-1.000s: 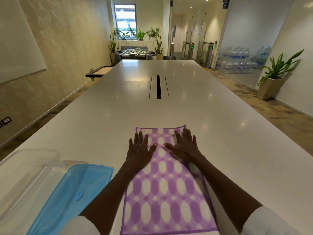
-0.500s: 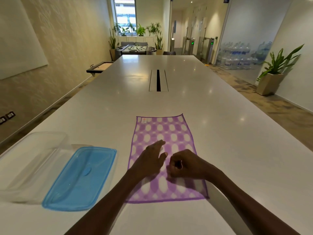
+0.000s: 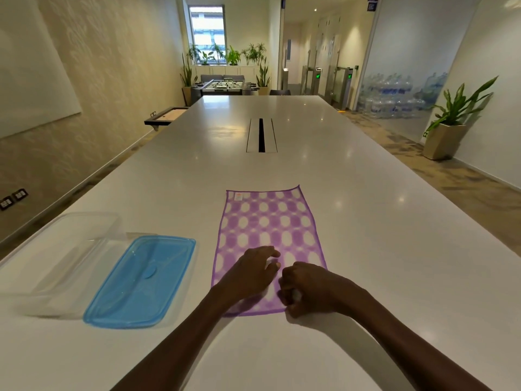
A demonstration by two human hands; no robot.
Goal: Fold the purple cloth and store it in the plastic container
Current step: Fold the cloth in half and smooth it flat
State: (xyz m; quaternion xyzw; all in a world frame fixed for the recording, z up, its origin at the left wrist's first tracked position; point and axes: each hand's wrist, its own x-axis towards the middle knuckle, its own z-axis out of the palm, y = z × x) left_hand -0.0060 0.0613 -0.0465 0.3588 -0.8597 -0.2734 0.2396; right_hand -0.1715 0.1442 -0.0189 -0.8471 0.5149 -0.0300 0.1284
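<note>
Purple cloth [image 3: 267, 230] flat w/ white ovals, left hand [image 3: 251, 273] grip apart on it, right hand [image 3: 307, 289] grip fisted, contents unclear

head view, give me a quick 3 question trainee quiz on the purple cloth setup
1. True or false: the purple cloth lies spread flat on the white table.
2. Which hand is curled at the cloth's near right corner: A) left hand, B) right hand?
3. Fill in: the blue lid lies to the ____ of the cloth, beside the clear plastic container.

Key
1. True
2. B; the left hand rests flat on the cloth
3. left
</note>
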